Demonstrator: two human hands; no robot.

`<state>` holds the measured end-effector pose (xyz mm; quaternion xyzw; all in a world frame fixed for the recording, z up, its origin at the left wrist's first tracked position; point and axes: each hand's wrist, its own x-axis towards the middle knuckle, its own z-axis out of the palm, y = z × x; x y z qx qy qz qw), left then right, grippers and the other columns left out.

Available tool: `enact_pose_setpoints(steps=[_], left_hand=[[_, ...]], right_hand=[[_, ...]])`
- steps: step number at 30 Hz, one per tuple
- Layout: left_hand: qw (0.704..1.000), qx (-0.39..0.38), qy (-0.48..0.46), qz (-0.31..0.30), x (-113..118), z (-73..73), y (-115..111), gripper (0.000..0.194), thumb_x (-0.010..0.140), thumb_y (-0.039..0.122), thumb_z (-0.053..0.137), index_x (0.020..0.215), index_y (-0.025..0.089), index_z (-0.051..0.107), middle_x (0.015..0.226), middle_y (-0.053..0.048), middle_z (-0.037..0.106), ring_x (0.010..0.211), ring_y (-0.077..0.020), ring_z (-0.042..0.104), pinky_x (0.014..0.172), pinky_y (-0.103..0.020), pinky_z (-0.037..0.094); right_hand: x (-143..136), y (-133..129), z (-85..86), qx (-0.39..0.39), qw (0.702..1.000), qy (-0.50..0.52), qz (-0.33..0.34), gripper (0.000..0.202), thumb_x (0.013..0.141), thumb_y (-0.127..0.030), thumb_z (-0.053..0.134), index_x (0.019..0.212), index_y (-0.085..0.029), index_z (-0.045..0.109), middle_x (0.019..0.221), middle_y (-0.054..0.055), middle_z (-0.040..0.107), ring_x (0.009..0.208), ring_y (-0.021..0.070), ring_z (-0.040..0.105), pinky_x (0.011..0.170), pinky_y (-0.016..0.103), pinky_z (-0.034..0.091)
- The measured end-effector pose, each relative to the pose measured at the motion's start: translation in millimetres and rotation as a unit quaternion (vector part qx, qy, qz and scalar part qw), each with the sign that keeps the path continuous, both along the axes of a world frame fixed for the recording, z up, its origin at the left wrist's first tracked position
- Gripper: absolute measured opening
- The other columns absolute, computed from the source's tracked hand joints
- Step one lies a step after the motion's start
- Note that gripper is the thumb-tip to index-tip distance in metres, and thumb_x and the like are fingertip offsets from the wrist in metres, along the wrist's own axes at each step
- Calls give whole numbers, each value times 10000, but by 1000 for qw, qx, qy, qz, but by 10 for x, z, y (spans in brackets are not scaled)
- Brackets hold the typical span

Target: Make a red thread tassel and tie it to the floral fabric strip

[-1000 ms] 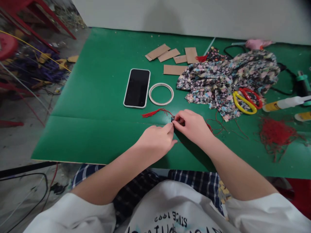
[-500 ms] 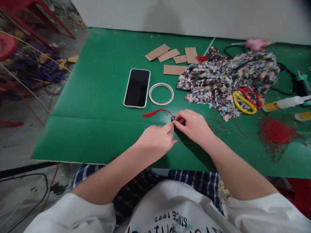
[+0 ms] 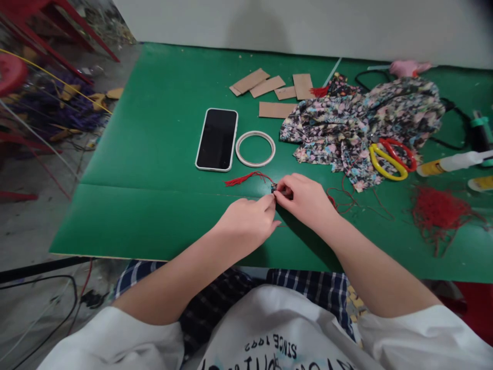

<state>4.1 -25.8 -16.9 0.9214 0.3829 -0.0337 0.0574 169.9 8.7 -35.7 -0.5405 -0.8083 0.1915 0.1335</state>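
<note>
Both hands meet over the green table around a small dark patterned piece (image 3: 273,188), mostly covered by fingers; it looks like the floral fabric. My left hand (image 3: 248,221) presses its fingertips together at the near edge of this piece. My right hand (image 3: 304,198) pinches it from the right, thumb against curled fingers. A red tassel (image 3: 243,180) runs out from the piece to the left on a red cord and lies on the table. Thin red cord (image 3: 348,203) trails to the right of my right hand.
Beyond the hands lie a phone (image 3: 217,139), a white tape roll (image 3: 238,149) and several cardboard pieces (image 3: 277,109). To the right are crumpled floral fabric (image 3: 327,123), red-and-yellow-handled scissors (image 3: 385,163), a glue bottle (image 3: 442,164), a red thread pile (image 3: 441,208) and a pink tool (image 3: 408,68).
</note>
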Motion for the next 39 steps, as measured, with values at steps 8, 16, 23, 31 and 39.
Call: enact_pose_setpoints(steps=[8, 16, 23, 31, 39], left_hand=[[1000, 0, -2, 1, -3, -4, 2, 417, 910, 345, 378, 1187, 61, 504, 1116, -123, 593, 739, -176, 625, 559, -302, 437], [1000, 7, -8, -2, -16, -12, 10, 416, 909, 345, 380, 1178, 58, 516, 1121, -120, 593, 739, -176, 625, 553, -304, 442], [1000, 3, 6, -1, -6, -3, 4, 430, 914, 355, 365, 1193, 61, 510, 1142, -129, 585, 733, -171, 625, 563, -300, 449], [1000, 13, -3, -6, -11, -17, 4, 417, 911, 350, 373, 1175, 63, 520, 1116, -124, 595, 734, -169, 619, 542, -290, 431], [1000, 13, -8, -10, -9, -17, -7, 416, 912, 346, 371, 1175, 59, 519, 1117, -117, 594, 734, -172, 618, 542, -296, 428]], right_hand=[[3, -1, 4, -1, 1000, 4, 1, 73, 792, -237, 526, 752, -181, 551, 721, 20, 554, 673, 131, 512, 608, 237, 364], [-4, 2, 6, -7, 1000, 7, 1, 76, 791, -232, 526, 751, -178, 561, 704, 15, 548, 666, 127, 502, 608, 235, 358], [14, 11, 13, -7, 1000, 11, -2, 80, 793, -214, 516, 738, -179, 563, 681, 9, 541, 647, 123, 490, 595, 233, 347], [8, 1, 2, -6, 1000, 14, 0, 73, 792, -237, 537, 752, -182, 563, 702, 13, 553, 666, 129, 504, 607, 235, 357], [7, -3, 10, -6, 1000, 13, 0, 71, 791, -238, 539, 754, -181, 561, 703, 14, 553, 668, 130, 503, 606, 237, 357]])
